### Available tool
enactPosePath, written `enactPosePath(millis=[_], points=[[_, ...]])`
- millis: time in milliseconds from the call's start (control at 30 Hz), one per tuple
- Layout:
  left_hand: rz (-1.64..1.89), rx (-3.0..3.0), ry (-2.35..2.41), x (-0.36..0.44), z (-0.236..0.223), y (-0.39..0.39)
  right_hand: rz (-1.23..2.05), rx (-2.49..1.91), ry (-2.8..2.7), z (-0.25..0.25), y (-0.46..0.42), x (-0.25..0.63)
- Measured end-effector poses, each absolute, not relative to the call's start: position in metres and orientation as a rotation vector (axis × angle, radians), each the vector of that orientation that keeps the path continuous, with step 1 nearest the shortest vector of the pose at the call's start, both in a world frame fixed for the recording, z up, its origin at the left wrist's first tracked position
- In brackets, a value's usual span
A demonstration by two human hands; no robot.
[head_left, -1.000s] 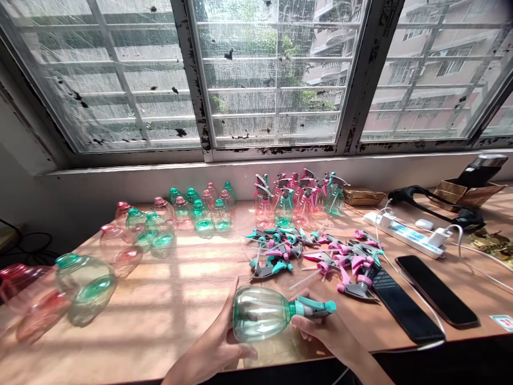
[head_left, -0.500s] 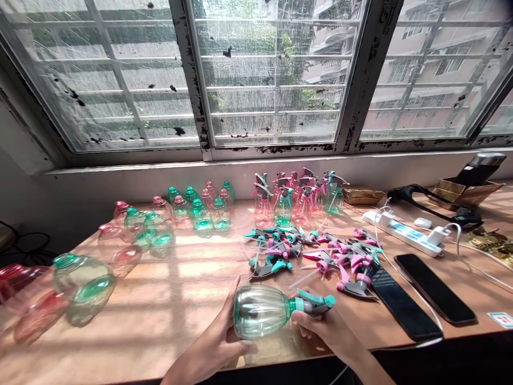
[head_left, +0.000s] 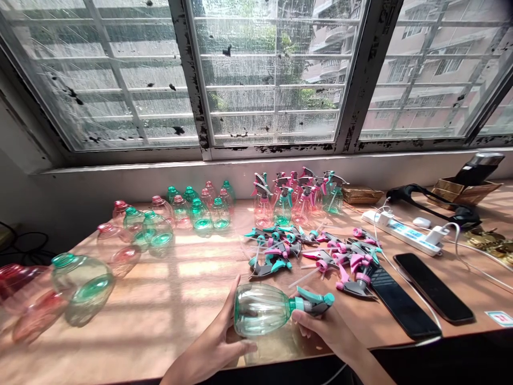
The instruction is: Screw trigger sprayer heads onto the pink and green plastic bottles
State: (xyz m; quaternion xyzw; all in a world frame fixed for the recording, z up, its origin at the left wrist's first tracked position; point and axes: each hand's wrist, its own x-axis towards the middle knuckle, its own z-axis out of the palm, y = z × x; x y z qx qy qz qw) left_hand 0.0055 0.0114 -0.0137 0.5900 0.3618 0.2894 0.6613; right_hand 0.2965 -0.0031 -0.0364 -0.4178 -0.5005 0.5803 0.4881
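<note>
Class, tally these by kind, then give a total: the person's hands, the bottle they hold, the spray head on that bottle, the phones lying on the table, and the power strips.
Left hand and right hand: 2
Green bottle: 1
Turquoise and grey spray head: 1
Phones: 2
Power strip: 1
Total: 7

I'm looking at a red-marked sticker point(head_left: 499, 318) on the desk point(head_left: 192, 299), and over at the blue-patched power strip point(head_left: 404, 233): not one word readable from here!
</note>
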Motion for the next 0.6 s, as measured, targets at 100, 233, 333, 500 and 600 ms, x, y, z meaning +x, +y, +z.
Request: enactPosePath(millis=[100,233,333,500,600], points=[[0.632,1.282,0.821,0.008,-0.006,0.010,1.411,-0.995,-1.234,-0.034,-0.003,0.296],[0.639,1.334,0.806,0.005,-0.013,0.012,1.390,-1.013,-1.209,-0.034,-0.004,0.296],[0.662,1.384,0.794,0.002,-0.022,0.015,1.385,-1.054,-1.187,-0.034,-0.004,0.295],[0.643,1.358,0.839,0.005,-0.014,0.013,1.404,-1.032,-1.223,-0.034,-0.004,0.296],[0.609,1.331,0.865,0.008,-0.003,0.011,1.418,-0.992,-1.252,-0.035,-0.003,0.296]])
